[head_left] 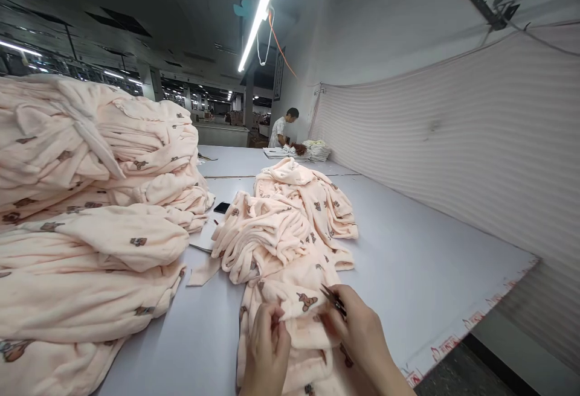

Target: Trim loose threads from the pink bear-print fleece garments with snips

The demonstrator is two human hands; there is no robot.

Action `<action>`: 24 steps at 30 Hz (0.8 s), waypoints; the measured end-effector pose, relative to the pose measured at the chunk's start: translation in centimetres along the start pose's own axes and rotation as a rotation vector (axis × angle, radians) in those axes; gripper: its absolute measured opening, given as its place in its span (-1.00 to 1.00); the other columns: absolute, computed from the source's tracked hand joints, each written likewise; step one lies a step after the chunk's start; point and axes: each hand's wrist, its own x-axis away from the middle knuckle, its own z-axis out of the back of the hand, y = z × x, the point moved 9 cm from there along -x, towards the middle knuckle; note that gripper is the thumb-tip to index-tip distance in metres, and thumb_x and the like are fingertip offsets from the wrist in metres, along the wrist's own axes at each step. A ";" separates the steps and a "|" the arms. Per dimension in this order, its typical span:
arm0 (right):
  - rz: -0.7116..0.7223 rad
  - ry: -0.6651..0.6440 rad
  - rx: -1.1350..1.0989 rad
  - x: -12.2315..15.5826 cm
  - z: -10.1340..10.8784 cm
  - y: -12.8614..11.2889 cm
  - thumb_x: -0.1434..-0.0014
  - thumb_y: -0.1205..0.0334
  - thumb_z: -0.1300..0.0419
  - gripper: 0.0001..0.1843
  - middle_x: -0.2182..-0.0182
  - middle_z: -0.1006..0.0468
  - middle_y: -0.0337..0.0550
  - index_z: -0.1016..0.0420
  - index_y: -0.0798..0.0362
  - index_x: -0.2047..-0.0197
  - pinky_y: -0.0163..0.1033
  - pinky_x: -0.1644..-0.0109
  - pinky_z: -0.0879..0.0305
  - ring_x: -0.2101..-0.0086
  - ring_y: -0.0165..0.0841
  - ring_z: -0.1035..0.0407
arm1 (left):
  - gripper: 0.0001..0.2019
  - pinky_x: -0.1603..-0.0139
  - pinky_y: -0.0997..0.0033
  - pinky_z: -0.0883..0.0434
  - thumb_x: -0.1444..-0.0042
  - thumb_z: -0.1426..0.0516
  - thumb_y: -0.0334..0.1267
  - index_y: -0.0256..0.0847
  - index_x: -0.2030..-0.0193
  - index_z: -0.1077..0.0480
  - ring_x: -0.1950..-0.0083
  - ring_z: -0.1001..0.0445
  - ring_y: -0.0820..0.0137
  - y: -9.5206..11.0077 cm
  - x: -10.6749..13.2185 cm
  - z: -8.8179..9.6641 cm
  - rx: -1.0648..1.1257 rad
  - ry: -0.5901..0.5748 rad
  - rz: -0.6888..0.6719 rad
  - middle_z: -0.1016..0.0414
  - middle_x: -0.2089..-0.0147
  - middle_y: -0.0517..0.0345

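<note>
A pale peach, plush garment (290, 290) with small brown animal prints lies spread in front of me, its far part bunched into folds. My left hand (266, 344) is closed at the garment's near part, thumb and fingers pinching its fabric. In my right hand (356, 320) are small dark thread snips (334, 300), their blades pointing up and left just over the cloth. The fingers of that hand wrap round the snips and rest against the garment's right side.
A tall heap of the same peach fabric (90, 251) fills the left side. Beyond the garment lie a dark phone (222, 207) and papers (203, 236) on the white table (408, 263). At the far end a person (281, 129) stands by stacked cloth (317, 150). A striped curtain (453, 136) borders the right.
</note>
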 end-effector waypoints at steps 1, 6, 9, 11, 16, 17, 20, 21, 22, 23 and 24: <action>0.043 0.016 0.105 -0.2 -0.2 -0.2 -0.12 0.33 0.01 -0.87 0.34 -0.50 -0.22 -0.32 0.00 0.26 -0.32 0.41 -0.16 0.44 -0.33 -0.39 | -0.90 0.24 0.37 -0.37 -0.20 0.08 -0.27 -0.11 0.24 -0.24 0.28 -0.39 0.34 0.4 0.1 0.5 -0.002 0.031 -0.091 -0.32 0.30 0.15; 0.105 0.063 0.242 -0.2 -0.2 -2.4 -0.07 0.40 -0.01 -0.78 0.22 -0.47 -0.17 -0.35 -0.03 0.22 -0.33 0.54 -0.10 0.54 -0.37 -0.39 | -0.83 0.22 0.35 -0.33 -0.15 0.06 -0.42 -0.11 0.37 -0.26 0.33 -0.31 0.33 0.7 0.4 1.4 -0.144 0.045 -0.280 -0.26 0.33 0.12; 0.192 0.041 0.116 0.4 0.5 -4.8 -0.17 0.29 -0.03 -0.74 0.22 -0.48 -0.21 -0.36 -0.11 0.08 -0.32 0.43 -0.25 0.43 -0.36 -0.45 | -0.82 0.23 0.34 -0.33 -0.12 0.03 -0.47 -0.10 0.36 -0.30 0.34 -0.32 0.32 0.7 0.4 1.5 -0.169 0.034 -0.286 -0.29 0.33 0.09; 0.263 -0.011 0.078 0.9 0.3 -6.2 -0.18 0.22 -0.08 -0.73 0.28 -0.52 -0.23 -0.39 -0.14 0.04 -0.31 0.35 -0.29 0.37 -0.32 -0.47 | -0.82 0.24 0.35 -0.33 -0.10 0.00 -0.48 -0.10 0.33 -0.31 0.31 -0.35 0.31 1.1 0.5 1.8 -0.158 0.054 -0.301 -0.32 0.30 0.08; 0.297 -0.053 0.159 1.2 -0.9 -6.5 -0.24 0.21 -0.05 -0.72 0.29 -0.58 -0.22 -0.43 -0.14 0.01 -0.27 0.33 -0.31 0.37 -0.29 -0.48 | -0.84 0.20 0.35 -0.32 -0.06 -0.06 -0.48 -0.10 0.36 -0.30 0.26 -0.39 0.30 1.8 0.6 2.5 -0.153 0.123 -0.324 -0.34 0.31 0.09; 0.298 -0.063 0.159 1.3 -1.1 -6.3 -0.24 0.20 -0.04 -0.72 0.28 -0.58 -0.21 -0.43 -0.14 0.01 -0.27 0.33 -0.31 0.36 -0.29 -0.48 | -0.84 0.20 0.35 -0.32 -0.07 -0.06 -0.48 -0.09 0.38 -0.29 0.27 -0.40 0.31 1.7 0.6 2.5 -0.144 0.125 -0.316 -0.34 0.32 0.10; 0.295 -0.080 0.170 1.3 -1.5 -6.1 -0.25 0.19 -0.04 -0.73 0.28 -0.59 -0.21 -0.44 -0.14 0.02 -0.27 0.32 -0.32 0.35 -0.28 -0.48 | -0.82 0.23 0.36 -0.32 -0.09 -0.04 -0.47 -0.08 0.42 -0.27 0.29 -0.41 0.30 1.5 0.5 2.5 -0.115 0.109 -0.277 -0.36 0.35 0.12; 0.286 -0.074 0.178 1.2 -1.5 -6.1 -0.26 0.20 -0.03 -0.73 0.29 -0.59 -0.21 -0.44 -0.14 0.03 -0.27 0.32 -0.32 0.36 -0.28 -0.49 | -0.82 0.24 0.36 -0.32 -0.10 -0.04 -0.46 -0.08 0.43 -0.27 0.30 -0.41 0.30 1.4 0.4 2.5 -0.110 0.101 -0.263 -0.36 0.36 0.12; 0.278 -0.066 0.183 1.2 -1.5 -6.1 -0.27 0.21 -0.01 -0.74 0.29 -0.59 -0.21 -0.45 -0.14 0.04 -0.27 0.32 -0.32 0.36 -0.28 -0.49 | -0.82 0.25 0.35 -0.32 -0.10 -0.03 -0.46 -0.08 0.44 -0.27 0.30 -0.42 0.30 1.3 0.4 2.5 -0.107 0.094 -0.252 -0.37 0.37 0.12; 0.274 -0.059 0.184 1.2 -1.5 -6.1 -0.27 0.21 -0.01 -0.73 0.30 -0.59 -0.21 -0.46 -0.15 0.05 -0.28 0.33 -0.32 0.37 -0.29 -0.49 | -0.82 0.25 0.35 -0.32 -0.10 -0.03 -0.45 -0.08 0.44 -0.27 0.30 -0.42 0.30 1.3 0.4 2.5 -0.106 0.088 -0.242 -0.37 0.37 0.11; 0.277 -0.057 0.181 1.1 -1.5 -6.2 -0.27 0.21 -0.01 -0.73 0.30 -0.60 -0.21 -0.46 -0.15 0.04 -0.28 0.33 -0.32 0.37 -0.29 -0.49 | -0.82 0.25 0.35 -0.32 -0.10 -0.03 -0.45 -0.08 0.44 -0.27 0.30 -0.42 0.30 1.3 0.4 2.5 -0.104 0.083 -0.232 -0.38 0.37 0.11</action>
